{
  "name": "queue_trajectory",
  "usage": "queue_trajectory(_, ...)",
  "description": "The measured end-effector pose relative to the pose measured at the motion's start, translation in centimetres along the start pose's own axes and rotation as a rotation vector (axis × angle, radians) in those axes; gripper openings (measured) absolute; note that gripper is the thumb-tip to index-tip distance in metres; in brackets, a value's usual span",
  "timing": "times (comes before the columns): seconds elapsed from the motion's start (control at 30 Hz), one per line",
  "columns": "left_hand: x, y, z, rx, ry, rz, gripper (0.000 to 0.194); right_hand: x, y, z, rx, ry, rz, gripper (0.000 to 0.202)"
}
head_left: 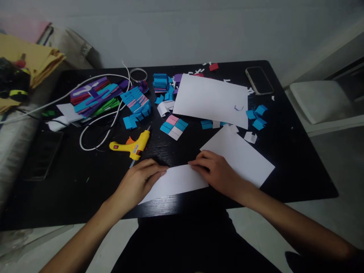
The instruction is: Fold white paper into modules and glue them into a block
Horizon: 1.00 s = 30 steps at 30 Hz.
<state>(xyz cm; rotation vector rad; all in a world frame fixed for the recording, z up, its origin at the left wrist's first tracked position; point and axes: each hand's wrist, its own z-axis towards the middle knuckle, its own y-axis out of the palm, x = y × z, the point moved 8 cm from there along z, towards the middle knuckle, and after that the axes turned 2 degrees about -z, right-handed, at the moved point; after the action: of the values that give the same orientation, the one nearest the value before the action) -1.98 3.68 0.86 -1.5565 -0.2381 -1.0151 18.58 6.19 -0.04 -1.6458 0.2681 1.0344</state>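
Note:
A white paper strip (178, 181) lies near the front edge of the black table. My left hand (142, 178) pinches its upper edge at the left, thumb and fingers together. At the right end of the same edge, my right hand (214, 170) pinches the paper too. Just beyond my left hand rests a yellow glue gun (133, 147). A woven square of blue, pink and white paper (174, 127) sits beyond the strip. To the right, a white sheet (241, 155) reaches close to my right hand, and another white sheet (212, 96) lies farther back.
Folded coloured paper strips (95, 94) and a looping white cable (82, 138) occupy the back left. Blue paper pieces (258, 123) are scattered at the right, with a phone (259, 80) behind them. A dark flat object (44, 155) lies at the left.

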Motion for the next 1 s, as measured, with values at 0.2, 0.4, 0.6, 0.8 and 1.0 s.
queue_trajectory(0.2,1.2,-1.8,0.5,0.031,0.039,0.003,0.018,-1.2,-1.8,0.5,0.041,-0.056,0.038,0.012)
queue_trajectory(0.4,5.1,-3.6,-0.9,0.284,0.384,0.412,0.036,-4.9,-5.3,-1.8,0.416,-0.518,-0.285,0.024)
queue_trajectory(0.6,4.7,0.6,-3.1,0.265,0.445,0.540,0.034,-3.6,-1.7,-4.1,0.244,-0.634,-0.397,0.026)
queue_trajectory(0.8,4.8,1.6,-2.6,0.186,0.390,0.447,0.026,-2.6,0.0,-4.2,0.135,-0.612,-0.332,0.029)
queue_trajectory(1.0,4.9,1.5,-1.0,0.237,0.322,0.459,0.019,-2.0,-0.4,-2.7,0.129,-0.531,-0.259,0.026)
